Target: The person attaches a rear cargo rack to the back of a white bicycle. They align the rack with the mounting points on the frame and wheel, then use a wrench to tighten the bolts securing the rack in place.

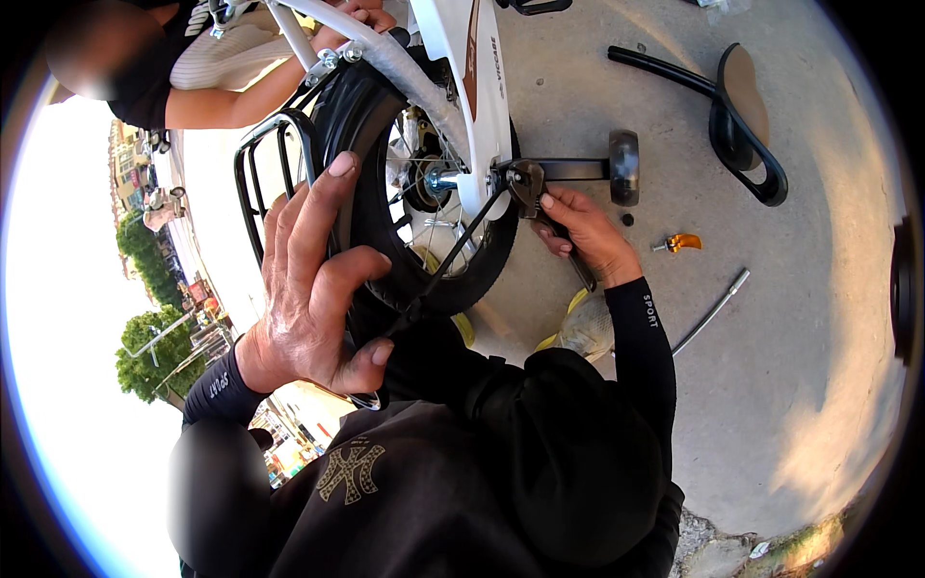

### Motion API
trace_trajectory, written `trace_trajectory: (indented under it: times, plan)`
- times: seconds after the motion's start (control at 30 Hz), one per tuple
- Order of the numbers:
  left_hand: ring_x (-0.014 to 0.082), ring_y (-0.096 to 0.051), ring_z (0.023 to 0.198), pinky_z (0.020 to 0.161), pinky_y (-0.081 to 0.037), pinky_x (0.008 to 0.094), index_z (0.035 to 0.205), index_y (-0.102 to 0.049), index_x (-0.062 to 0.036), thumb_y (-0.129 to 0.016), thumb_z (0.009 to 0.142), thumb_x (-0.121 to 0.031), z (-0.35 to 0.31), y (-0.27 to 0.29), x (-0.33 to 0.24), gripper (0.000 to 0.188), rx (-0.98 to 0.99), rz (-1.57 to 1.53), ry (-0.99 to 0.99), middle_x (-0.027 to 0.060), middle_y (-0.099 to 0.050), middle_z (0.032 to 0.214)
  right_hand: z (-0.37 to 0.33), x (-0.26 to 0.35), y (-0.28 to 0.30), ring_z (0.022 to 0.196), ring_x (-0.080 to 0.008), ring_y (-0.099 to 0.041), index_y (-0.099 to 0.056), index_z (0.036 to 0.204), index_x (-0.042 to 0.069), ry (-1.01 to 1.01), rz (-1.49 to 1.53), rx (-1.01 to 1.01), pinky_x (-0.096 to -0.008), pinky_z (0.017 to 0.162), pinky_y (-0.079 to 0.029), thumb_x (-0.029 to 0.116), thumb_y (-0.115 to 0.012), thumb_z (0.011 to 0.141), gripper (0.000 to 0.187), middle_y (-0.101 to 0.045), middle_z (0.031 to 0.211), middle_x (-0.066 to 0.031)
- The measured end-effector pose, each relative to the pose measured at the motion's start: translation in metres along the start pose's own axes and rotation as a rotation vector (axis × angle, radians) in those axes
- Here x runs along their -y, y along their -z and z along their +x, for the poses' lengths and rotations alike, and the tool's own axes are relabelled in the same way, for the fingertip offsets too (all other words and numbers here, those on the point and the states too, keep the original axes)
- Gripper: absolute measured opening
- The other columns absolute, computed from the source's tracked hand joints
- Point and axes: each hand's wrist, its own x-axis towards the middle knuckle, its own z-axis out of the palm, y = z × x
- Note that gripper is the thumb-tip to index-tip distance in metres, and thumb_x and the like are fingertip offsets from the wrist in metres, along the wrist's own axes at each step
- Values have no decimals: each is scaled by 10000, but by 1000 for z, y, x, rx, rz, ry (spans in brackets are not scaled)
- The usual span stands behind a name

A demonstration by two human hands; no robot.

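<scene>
Left hand [301, 294] wide, right [591, 231] around wrench [526, 189]

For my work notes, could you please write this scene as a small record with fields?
Left hand: raised, thumb apart from fingers, beside the black rack; contact unclear
Right hand: holding an adjustable wrench near the axle of the spoked wheel
Side wheel: small, on a black bracket
On ground: saddle with post, orange clamp, silver rod
Other person: bare arm, upper left
</scene>
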Motion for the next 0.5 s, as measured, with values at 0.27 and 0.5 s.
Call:
trace_trajectory:
  times: [0.27,0.5]
  plan:
    - [508,-485,1196,982,-365,564,1047,-577,-15,-594,802,-485,-2,-2,1,530,-23,-3,-14,384,-352,1475,-30,8,-83,484,-58,-325,-523,968,76,-177,488,-246,-238,442,-274,444,-449,1055,386,-407,685,41]
    - [500,-486,1195,970,-371,540,1045,-582,-10,-580,793,-467,5,3,-1,522,-12,23,-31,368,-372,1472,-34,22,-112,476,-72,-319,-507,992,91,-165,622,-358,-278,462,-280,437,-424,1057,361,-399,660,43]
